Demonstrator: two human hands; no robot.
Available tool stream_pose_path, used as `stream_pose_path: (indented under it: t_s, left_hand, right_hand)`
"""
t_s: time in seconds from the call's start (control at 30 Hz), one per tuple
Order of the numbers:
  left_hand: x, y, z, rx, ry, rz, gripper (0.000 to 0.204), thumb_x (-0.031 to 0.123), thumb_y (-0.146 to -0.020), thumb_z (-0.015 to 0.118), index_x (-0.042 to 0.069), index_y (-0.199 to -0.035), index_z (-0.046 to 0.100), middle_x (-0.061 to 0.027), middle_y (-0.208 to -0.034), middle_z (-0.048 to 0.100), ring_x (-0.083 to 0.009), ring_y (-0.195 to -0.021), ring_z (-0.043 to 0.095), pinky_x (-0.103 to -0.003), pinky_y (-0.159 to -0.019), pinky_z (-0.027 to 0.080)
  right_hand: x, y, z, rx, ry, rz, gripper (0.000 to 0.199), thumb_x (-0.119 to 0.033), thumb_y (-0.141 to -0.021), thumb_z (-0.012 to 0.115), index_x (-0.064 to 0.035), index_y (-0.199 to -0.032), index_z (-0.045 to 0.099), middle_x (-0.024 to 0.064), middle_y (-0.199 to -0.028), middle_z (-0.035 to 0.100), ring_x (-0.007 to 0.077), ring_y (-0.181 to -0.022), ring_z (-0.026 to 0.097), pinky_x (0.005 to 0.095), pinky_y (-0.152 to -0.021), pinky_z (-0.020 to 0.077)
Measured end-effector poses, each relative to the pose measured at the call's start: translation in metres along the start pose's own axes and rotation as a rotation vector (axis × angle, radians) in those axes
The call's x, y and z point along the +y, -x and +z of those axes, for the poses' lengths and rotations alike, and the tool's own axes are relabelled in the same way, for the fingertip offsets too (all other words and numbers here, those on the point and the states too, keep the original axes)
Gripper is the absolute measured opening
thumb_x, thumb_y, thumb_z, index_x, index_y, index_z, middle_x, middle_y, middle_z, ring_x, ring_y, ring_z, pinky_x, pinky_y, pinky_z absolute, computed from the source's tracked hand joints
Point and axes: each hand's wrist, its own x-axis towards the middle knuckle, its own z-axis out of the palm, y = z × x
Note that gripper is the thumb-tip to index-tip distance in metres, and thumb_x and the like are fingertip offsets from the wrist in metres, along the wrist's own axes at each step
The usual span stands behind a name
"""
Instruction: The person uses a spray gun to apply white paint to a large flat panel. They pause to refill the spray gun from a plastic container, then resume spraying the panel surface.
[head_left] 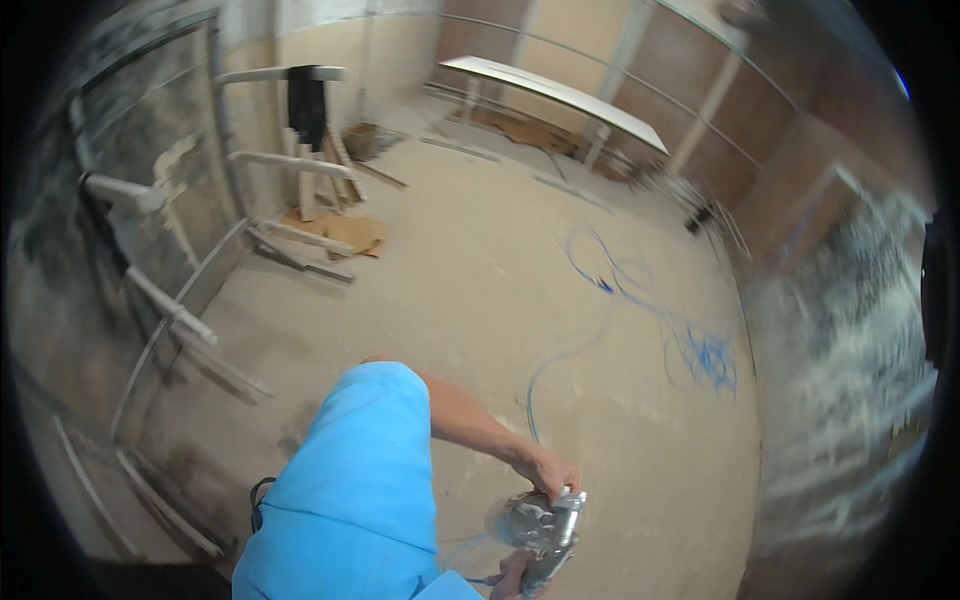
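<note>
A silver spray gun (566, 520) with a rounded, cloudy cup (522, 522) on its left side is at the lower middle, close to me. My left arm, in a light blue sleeve, bends across from the left. The fingers of my left hand (543, 470) close on the far end of the gun. My right hand (512, 576) wraps round its near end at the bottom edge, partly cut off and blurred. A blue air hose (532, 395) trails over the floor beyond the gun; where it joins is hidden.
More blue hose lies coiled (712, 360) on the floor at right. At left stands a metal rack (285, 165) with padded arms and a black cloth (307, 105). Cardboard (365, 236) lies beside it. A long white-topped table (560, 95) stands at the back. Stained walls flank both sides.
</note>
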Motion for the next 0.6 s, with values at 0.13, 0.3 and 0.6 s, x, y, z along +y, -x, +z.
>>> stream_pose_path:
  t_s: [0.13, 0.3, 0.6]
  left_hand:
    - [0.018, 0.127, -0.002, 0.538, -0.049, 0.22, 0.02, 0.023, -0.093, 0.063, 0.004, -0.096, 0.069, -0.0002, -0.088, 0.065, -0.0091, -0.088, 0.057, -0.027, -0.081, 0.047]
    - [-0.07, 0.363, -0.007, 1.326, 0.439, 0.241, 0.03, 0.026, -0.1, 0.057, 0.005, -0.118, 0.067, -0.0086, -0.11, 0.069, -0.018, -0.108, 0.063, -0.035, -0.094, 0.051]
    - [-0.119, 0.6, -0.102, 2.01, 0.789, 0.172, 0.036, 0.036, -0.094, 0.065, 0.005, -0.113, 0.063, -0.0106, -0.106, 0.07, -0.0225, -0.095, 0.068, -0.036, -0.084, 0.054]
  right_hand:
    - [-0.101, 0.0, 0.073, -0.091, -0.313, 0.072, 0.041, -0.015, -0.095, 0.06, -0.0074, -0.136, 0.056, -0.0001, -0.061, 0.056, 0.0095, -0.049, 0.047, 0.0279, -0.045, 0.0389]
    - [-0.225, -0.011, 0.179, -0.397, -0.497, -0.052, 0.055, -0.01, -0.095, 0.06, -0.0083, -0.148, 0.043, -0.0016, -0.061, 0.049, 0.0075, -0.05, 0.043, 0.0256, -0.047, 0.0376]
    - [-0.418, -0.181, 0.443, -0.964, -0.751, 0.02, 0.064, -0.047, -0.104, 0.043, -0.0046, -0.151, 0.033, -0.0042, -0.061, 0.029, 0.007, -0.054, 0.031, 0.0253, -0.051, 0.0313]
